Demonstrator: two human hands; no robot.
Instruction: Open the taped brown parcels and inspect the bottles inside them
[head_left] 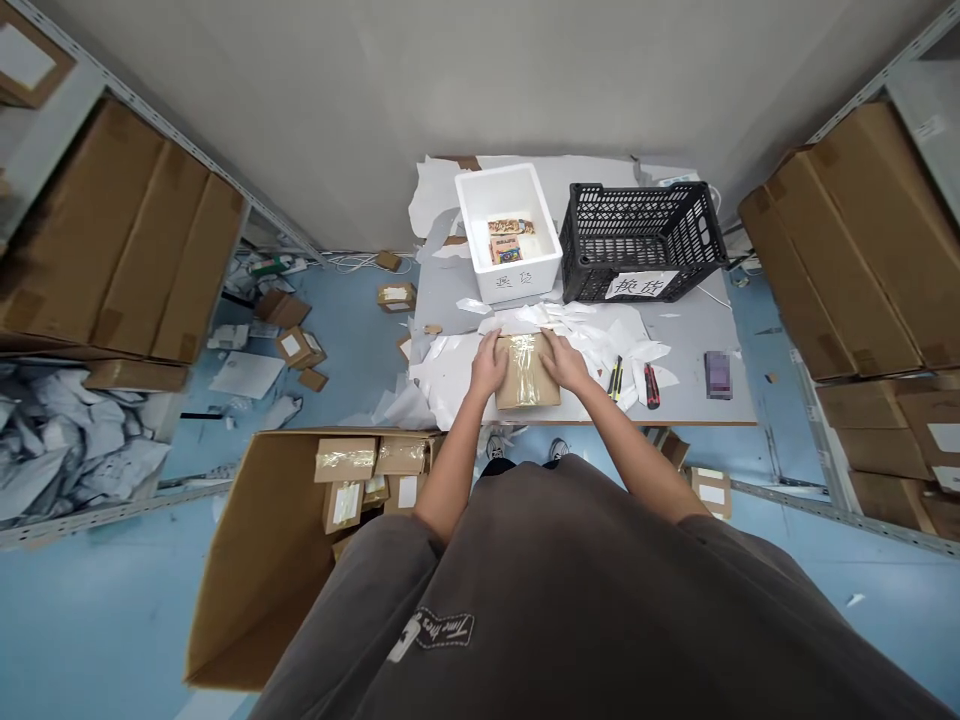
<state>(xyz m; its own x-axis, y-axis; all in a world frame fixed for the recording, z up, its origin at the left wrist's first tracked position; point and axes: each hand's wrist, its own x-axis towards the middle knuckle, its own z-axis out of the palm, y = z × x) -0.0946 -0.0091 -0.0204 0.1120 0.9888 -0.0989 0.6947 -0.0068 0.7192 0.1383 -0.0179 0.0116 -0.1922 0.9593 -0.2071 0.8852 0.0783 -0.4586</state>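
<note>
Littered table (694,335): paper (607,345) and crate (585,278) lie beyond a taped box (527,378) both hands (489,367) (566,362) hold.

The white box (517,266) reads "退货", black crate (589,284) "换货", shirt patch (446,629) "Time".

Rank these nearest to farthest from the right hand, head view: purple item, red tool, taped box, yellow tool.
1. Taped box: touching the right hand, on its left.
2. Yellow tool: right of the hand.
3. Red tool: farther right.
4. Purple item: toward the table's right end.
</note>
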